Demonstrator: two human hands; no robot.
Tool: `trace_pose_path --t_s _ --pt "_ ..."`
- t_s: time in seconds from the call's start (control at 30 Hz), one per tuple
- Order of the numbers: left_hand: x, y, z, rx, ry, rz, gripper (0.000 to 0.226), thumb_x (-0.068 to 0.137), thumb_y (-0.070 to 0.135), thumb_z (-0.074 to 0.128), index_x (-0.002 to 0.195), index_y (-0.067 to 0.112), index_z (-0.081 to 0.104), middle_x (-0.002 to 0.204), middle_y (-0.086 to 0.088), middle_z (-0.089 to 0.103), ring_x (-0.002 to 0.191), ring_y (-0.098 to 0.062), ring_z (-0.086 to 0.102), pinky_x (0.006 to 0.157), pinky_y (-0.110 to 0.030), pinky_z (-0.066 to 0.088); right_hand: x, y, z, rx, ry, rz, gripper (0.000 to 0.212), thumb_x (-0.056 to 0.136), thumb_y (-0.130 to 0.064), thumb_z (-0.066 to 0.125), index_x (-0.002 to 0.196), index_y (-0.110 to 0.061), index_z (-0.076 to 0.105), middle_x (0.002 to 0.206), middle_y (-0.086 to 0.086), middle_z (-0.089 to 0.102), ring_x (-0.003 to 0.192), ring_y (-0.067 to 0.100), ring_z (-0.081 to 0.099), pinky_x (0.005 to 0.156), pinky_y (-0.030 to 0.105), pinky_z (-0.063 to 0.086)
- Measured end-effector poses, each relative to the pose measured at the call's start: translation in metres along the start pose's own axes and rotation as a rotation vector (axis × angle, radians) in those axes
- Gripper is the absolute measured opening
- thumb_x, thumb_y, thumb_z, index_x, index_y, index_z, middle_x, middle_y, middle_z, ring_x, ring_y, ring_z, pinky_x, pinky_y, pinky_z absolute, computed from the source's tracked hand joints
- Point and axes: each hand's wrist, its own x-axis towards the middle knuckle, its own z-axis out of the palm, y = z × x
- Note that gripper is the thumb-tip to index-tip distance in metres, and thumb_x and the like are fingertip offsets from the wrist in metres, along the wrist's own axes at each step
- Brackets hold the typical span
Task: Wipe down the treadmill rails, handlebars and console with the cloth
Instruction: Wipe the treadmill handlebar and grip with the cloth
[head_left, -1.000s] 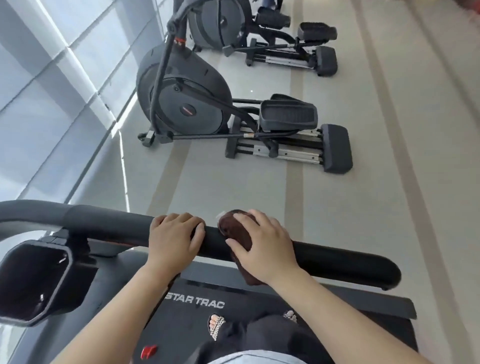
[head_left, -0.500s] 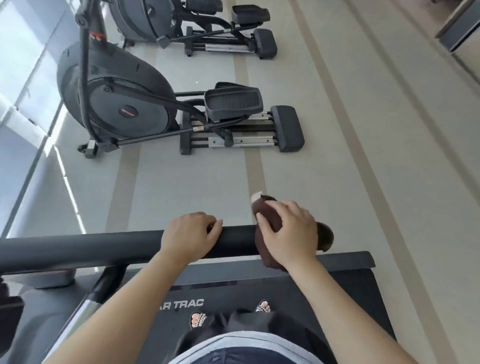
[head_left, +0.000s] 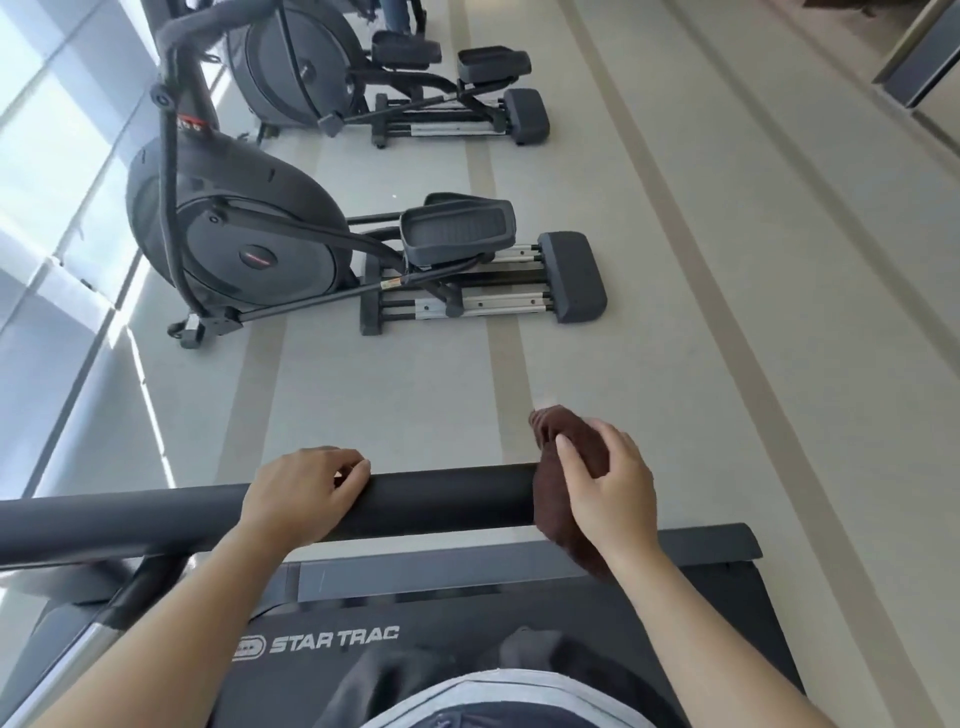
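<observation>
We're gripping the handlebar (head_left: 447, 499) with the left hand (head_left: 301, 493), fingers curled over its top. The right hand (head_left: 608, 493) is holding the brown cloth (head_left: 548, 499) bunched around the bar's free end, fingers curled on it and the index finger lying along the top. Main risk as we're reading it: the cloth is sitting right at the tip, so any outward push is taking it off the end, and we're either wiping air or dropping it onto the floor (head_left: 675, 312) beside the machine. The grip is looking light, more draped than clamped, so the underside of the bar is probably getting missed. We can't tell whether the thumb is closing underneath. A loose tail is hanging below the bar toward the grey side rail (head_left: 519, 564); if it's dragging there, it's smearing rather than cleaning. We're also standing on the belt (head_left: 332, 642) marked STAR TRAC and reaching sideways, so weight is likely going onto the left hand, and a smooth bar is making a poor brace if the palm is slipping. The console isn't showing in this view, so we can't say where it stands. Surface: matte black bar, smooth, giving the cloth little to catch on. Room: pale floor with tan stripes, one elliptical (head_left: 239, 244) across the aisle, a second elliptical (head_left: 301, 62) beyond it, glazed wall (head_left: 47, 156) on the left throwing bright light.
</observation>
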Motion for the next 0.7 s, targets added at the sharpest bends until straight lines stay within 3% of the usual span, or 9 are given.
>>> trace_pose_path --t_s 0.17,0.27,0.33,0.43,0.5,0.6,0.7 --pt "0.001 -0.001 0.000 0.032 0.004 0.016 0.033 0.090 0.043 0.032 0.074 0.035 0.060 0.077 0.014 0.062 0.069 -0.016 0.054 0.050 -0.027 0.032 -0.010 -0.005 0.006 0.067 0.091 0.084 0.028 0.086 -0.039 0.057 0.113 -0.033 0.057 0.108 -0.019 0.053 0.101 0.002 0.051 0.080 0.005 0.032" --pt "0.001 -0.001 0.001 0.061 0.010 0.040 0.036 0.088 0.042 0.029 0.071 0.030 0.057 0.073 0.011 0.062 0.065 -0.015 0.052 0.048 -0.026 0.031 -0.026 -0.012 0.013 0.016 0.196 0.007 0.031 0.085 -0.036 0.061 0.114 -0.027 0.060 0.116 -0.009 0.057 0.107 0.014 0.053 0.092 0.026 0.042" --pt "0.002 -0.001 0.001 0.064 0.009 0.051 0.036 0.089 0.041 0.029 0.070 0.028 0.057 0.074 0.010 0.062 0.063 -0.016 0.051 0.048 -0.026 0.031 -0.038 -0.020 0.026 -0.133 0.237 -0.092 0.032 0.083 -0.037 0.064 0.112 -0.024 0.063 0.119 0.000 0.059 0.109 0.023 0.051 0.096 0.040 0.041" --pt "0.004 -0.001 -0.001 0.045 -0.034 0.063 0.038 0.091 0.040 0.029 0.068 0.025 0.056 0.075 0.007 0.062 0.064 -0.019 0.052 0.050 -0.029 0.032 -0.055 -0.039 0.057 -0.377 0.119 -0.263 0.032 0.082 -0.045 0.058 0.110 -0.028 0.062 0.121 0.001 0.059 0.112 0.027 0.048 0.099 0.052 0.034" --pt "0.004 -0.001 -0.002 0.013 -0.075 0.073 0.041 0.092 0.041 0.029 0.068 0.022 0.056 0.073 0.004 0.062 0.065 -0.020 0.053 0.052 -0.030 0.033 -0.058 -0.044 0.067 -0.419 0.053 -0.362 0.033 0.082 -0.045 0.058 0.110 -0.029 0.061 0.119 0.002 0.059 0.111 0.028 0.050 0.099 0.055 0.034" --pt "0.005 -0.009 -0.009 -0.068 -0.133 0.113 0.044 0.093 0.046 0.030 0.068 0.020 0.055 0.068 0.001 0.061 0.066 -0.019 0.053 0.055 -0.030 0.036 -0.052 -0.039 0.064 -0.416 0.087 -0.430 0.035 0.083 -0.044 0.059 0.111 -0.025 0.062 0.116 0.004 0.062 0.106 0.028 0.054 0.097 0.052 0.038" --pt "0.004 -0.040 -0.019 -0.045 -0.133 0.154 0.044 0.093 0.047 0.029 0.066 0.022 0.053 0.068 0.001 0.060 0.068 -0.021 0.055 0.063 -0.034 0.045 -0.061 -0.039 0.072 -0.371 0.232 -0.329 0.032 0.084 -0.038 0.062 0.110 -0.019 0.066 0.118 0.007 0.062 0.108 0.031 0.055 0.097 0.054 0.037"
